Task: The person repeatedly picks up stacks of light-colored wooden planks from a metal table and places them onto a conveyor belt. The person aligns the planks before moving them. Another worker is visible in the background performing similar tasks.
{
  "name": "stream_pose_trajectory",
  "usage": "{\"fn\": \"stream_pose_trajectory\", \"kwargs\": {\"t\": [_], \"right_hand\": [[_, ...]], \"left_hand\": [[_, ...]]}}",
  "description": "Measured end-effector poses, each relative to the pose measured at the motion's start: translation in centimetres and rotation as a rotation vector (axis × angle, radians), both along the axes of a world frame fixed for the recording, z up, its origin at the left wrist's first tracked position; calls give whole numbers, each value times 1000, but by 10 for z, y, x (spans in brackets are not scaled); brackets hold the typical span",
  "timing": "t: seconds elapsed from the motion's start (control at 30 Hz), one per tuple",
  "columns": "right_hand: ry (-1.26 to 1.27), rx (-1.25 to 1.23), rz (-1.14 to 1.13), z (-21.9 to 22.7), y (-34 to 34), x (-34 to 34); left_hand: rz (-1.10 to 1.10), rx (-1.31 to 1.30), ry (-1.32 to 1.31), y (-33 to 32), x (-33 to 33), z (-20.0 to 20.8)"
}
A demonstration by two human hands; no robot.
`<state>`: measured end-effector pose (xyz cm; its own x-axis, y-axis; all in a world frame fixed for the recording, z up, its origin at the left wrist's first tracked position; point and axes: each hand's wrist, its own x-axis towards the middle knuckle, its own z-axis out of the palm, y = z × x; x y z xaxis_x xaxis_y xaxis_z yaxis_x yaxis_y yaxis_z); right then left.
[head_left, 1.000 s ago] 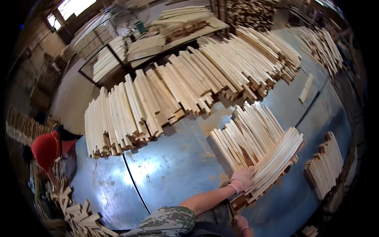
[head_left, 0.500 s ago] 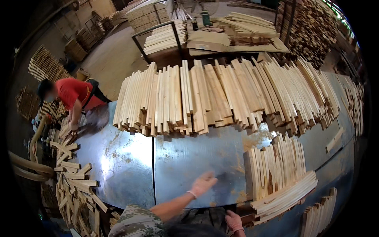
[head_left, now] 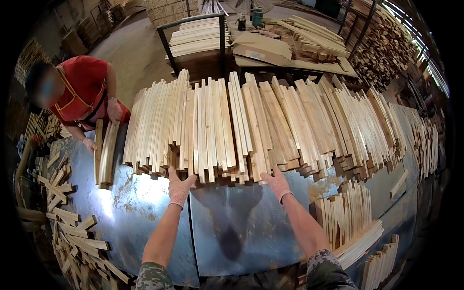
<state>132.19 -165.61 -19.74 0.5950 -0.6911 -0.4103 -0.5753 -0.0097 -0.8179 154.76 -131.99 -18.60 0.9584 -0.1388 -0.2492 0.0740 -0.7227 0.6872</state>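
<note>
Wooden strips [head_left: 212, 130] lie side by side in a long row across the metal table [head_left: 130, 208]. Both gloved, the left hand [head_left: 181, 187] and right hand [head_left: 277, 184] are at their near ends, well apart (whether they grasp any, I cannot tell). Beyond the row's left end, a co-worker [head_left: 89, 72] in red holds separate pieces [head_left: 109, 154].

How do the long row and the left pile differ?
Order: the long row has strips side by side, roughly parallel; the left pile is jumbled, pieces crossing at many angles.
Length: strips in the long row look longer than pieces in the left pile.
Contact: the left hand and right hand are at the long row's near ends; neither is at the left pile.
Shared: pale wood.
</note>
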Motion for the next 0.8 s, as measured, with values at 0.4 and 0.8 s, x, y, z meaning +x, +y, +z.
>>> {"fn": "stream_pose_trajectory", "kwargs": {"t": [0.4,0.8], "right_hand": [[346,-409,451,27,-2,110],[76,35,390,39,-40,175]], "left_hand": [[-36,99,19,-26,53,14],[127,280,-83,47,75,16]]}}
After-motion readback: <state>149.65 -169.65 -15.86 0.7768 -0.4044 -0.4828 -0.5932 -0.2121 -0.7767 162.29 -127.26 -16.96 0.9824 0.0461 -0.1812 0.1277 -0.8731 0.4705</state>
